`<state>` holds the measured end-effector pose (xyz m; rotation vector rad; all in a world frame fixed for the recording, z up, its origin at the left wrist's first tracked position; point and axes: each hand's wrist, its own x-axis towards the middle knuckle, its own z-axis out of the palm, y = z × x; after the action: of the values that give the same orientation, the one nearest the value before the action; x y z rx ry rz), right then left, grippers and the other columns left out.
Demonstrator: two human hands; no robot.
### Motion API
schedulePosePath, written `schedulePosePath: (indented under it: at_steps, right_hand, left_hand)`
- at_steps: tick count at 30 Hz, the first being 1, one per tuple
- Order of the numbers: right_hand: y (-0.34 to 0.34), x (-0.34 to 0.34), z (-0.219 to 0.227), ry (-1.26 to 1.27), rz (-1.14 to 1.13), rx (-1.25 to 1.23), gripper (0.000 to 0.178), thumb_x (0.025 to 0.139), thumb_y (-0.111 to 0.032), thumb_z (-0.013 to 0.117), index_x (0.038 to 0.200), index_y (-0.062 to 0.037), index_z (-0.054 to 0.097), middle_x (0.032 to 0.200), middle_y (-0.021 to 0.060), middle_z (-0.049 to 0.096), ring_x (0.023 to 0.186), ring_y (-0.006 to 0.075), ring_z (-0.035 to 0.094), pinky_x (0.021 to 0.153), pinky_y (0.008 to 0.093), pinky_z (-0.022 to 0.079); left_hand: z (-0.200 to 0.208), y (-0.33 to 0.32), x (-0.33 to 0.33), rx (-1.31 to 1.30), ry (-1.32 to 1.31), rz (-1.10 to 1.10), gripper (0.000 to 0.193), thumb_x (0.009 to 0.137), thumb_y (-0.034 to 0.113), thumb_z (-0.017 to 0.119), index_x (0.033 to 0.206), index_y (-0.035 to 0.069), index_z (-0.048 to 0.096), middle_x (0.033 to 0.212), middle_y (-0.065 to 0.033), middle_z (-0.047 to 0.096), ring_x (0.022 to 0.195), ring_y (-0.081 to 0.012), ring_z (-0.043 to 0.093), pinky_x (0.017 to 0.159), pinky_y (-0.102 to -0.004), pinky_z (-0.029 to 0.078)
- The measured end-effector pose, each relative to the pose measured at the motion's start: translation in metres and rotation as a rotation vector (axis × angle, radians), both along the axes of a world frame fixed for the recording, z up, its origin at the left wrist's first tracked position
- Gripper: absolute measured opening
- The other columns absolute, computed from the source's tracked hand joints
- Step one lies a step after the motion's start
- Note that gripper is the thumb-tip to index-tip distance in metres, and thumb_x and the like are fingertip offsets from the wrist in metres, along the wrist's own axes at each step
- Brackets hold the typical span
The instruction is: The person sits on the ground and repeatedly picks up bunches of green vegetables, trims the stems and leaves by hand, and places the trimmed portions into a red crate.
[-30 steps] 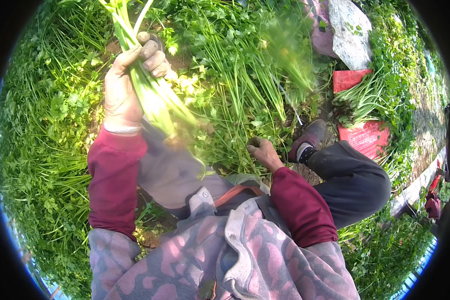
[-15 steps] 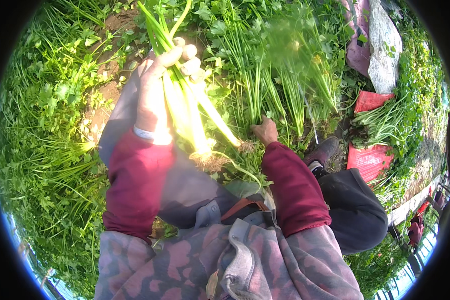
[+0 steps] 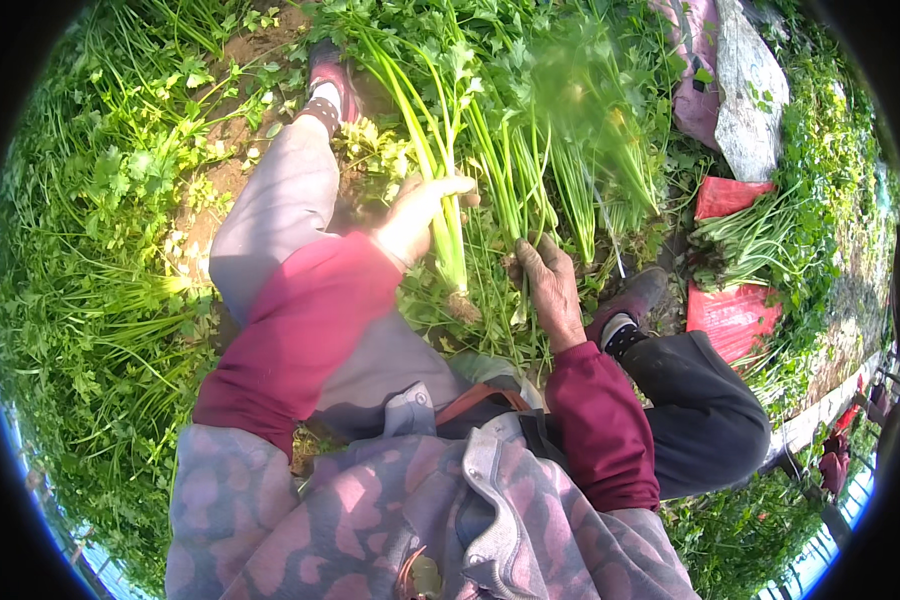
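Observation:
My left hand is closed round a small bunch of celery, its pale stalks pointing down to a rooty end and its leaves spreading away from me. My right hand is just to the right, with thumb and fingers pinched at the lower end of other celery stalks. Those stalks lie with their leaves toward the far side. What exactly sits between the right fingertips is partly hidden.
More celery bunches lie to the right of my hands. Farther right, a bundle of thin green stalks rests on a red sheet. A white sack lies beyond it. Dense leafy plants stand at left. My shoes flank the work.
My left hand has come down and to the right with its celery, beside the lying stalks. The right hand has turned, its fingers now at the stalk ends.

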<state>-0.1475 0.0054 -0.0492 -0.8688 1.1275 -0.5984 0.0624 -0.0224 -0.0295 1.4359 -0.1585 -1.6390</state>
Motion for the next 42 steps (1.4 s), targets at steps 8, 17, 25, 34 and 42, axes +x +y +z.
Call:
schedulePosePath:
  at_steps: [8, 17, 25, 34, 42]
  right_hand:
    - [0.027, 0.007, 0.016, 0.136, 0.080, -0.153, 0.025, 0.098, -0.023, 0.052, 0.101, 0.0016, 0.056, 0.070, 0.0062, 0.063, 0.064, 0.0113, 0.057, 0.057, 0.0268, 0.046]
    - [0.018, -0.004, -0.012, 0.620, 0.088, -0.299, 0.025, 0.099, -0.024, 0.046, 0.104, -0.0007, 0.052, 0.065, 0.0133, 0.066, 0.055, 0.0256, 0.065, 0.054, 0.0397, 0.051]
    - [0.012, -0.006, -0.005, 0.379, 0.028, -0.115, 0.028, 0.098, -0.023, 0.050, 0.099, 0.0035, 0.056, 0.068, 0.0118, 0.068, 0.053, 0.0191, 0.064, 0.051, 0.0334, 0.051]
    - [0.021, -0.024, -0.046, 0.722, 0.098, -0.448, 0.026, 0.096, -0.021, 0.054, 0.096, 0.0055, 0.054, 0.072, 0.0242, 0.063, 0.061, 0.0301, 0.064, 0.059, 0.0435, 0.051]
    - [0.050, -0.077, -0.108, 1.018, 0.472, -0.192, 0.033, 0.088, -0.031, 0.060, 0.099, 0.0007, 0.062, 0.092, 0.0242, 0.066, 0.089, 0.0386, 0.064, 0.077, 0.0453, 0.050]
  left_hand:
    - [-0.034, -0.026, -0.013, 0.081, -0.022, -0.221, 0.023, 0.084, 0.017, 0.070, 0.103, 0.003, 0.067, 0.086, -0.0062, 0.069, 0.074, -0.0141, 0.066, 0.058, -0.0289, 0.054]
    - [-0.047, -0.007, -0.021, 0.030, -0.198, -0.070, 0.021, 0.075, 0.006, 0.075, 0.093, 0.001, 0.066, 0.082, -0.0089, 0.069, 0.067, -0.0184, 0.065, 0.052, -0.0315, 0.054]
    - [-0.046, -0.011, -0.013, 0.031, -0.248, -0.085, 0.017, 0.078, 0.013, 0.075, 0.089, 0.003, 0.066, 0.075, -0.0072, 0.068, 0.055, -0.0162, 0.062, 0.047, -0.0282, 0.049]
    - [-0.037, -0.001, -0.009, -0.039, -0.283, -0.016, 0.023, 0.080, 0.015, 0.076, 0.092, 0.002, 0.061, 0.076, -0.0090, 0.067, 0.051, -0.0168, 0.062, 0.041, -0.0270, 0.049]
    - [-0.010, 0.000, 0.019, -0.056, -0.164, 0.015, 0.027, 0.083, 0.018, 0.072, 0.101, 0.002, 0.061, 0.084, -0.0075, 0.066, 0.069, -0.0141, 0.062, 0.055, -0.0251, 0.051]
